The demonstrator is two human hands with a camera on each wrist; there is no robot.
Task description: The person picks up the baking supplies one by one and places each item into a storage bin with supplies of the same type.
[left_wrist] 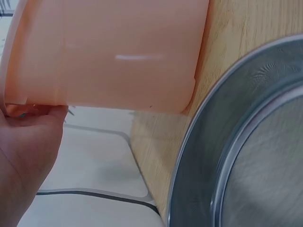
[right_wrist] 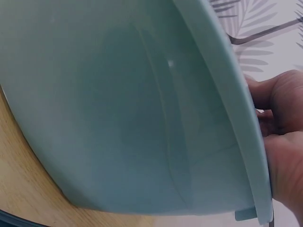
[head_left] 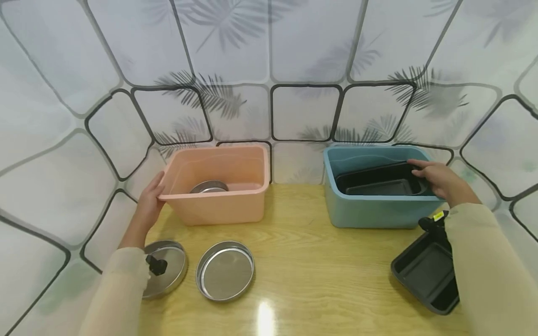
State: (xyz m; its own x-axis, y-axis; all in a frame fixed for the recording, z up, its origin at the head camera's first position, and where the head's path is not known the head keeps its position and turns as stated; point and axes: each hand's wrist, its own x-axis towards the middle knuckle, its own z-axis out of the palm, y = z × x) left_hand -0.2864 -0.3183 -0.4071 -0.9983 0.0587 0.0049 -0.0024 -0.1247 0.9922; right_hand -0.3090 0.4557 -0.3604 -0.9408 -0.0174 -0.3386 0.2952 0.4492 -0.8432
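At the left, my left hand (head_left: 149, 203) grips the end rim of a peach plastic bin (head_left: 214, 210). In the left wrist view the thumb lies along the underside of that rim. Inside the peach bin is a round metal pan (head_left: 210, 186). On the right, my right hand (head_left: 447, 182) reaches over the end of a blue plastic bin (head_left: 378, 213) and holds the end of a black rectangular baking pan (head_left: 380, 182), which lies slanted in the bin. In the right wrist view the bin's wall hides that pan and part of the fingers.
Two round metal pans stand on the wooden table, one (head_left: 224, 270) before the peach bin and one (head_left: 174, 273) partly behind my left sleeve. Another black rectangular pan (head_left: 428, 268) lies by my right sleeve. A patterned wall (head_left: 302, 112) rises behind both bins.
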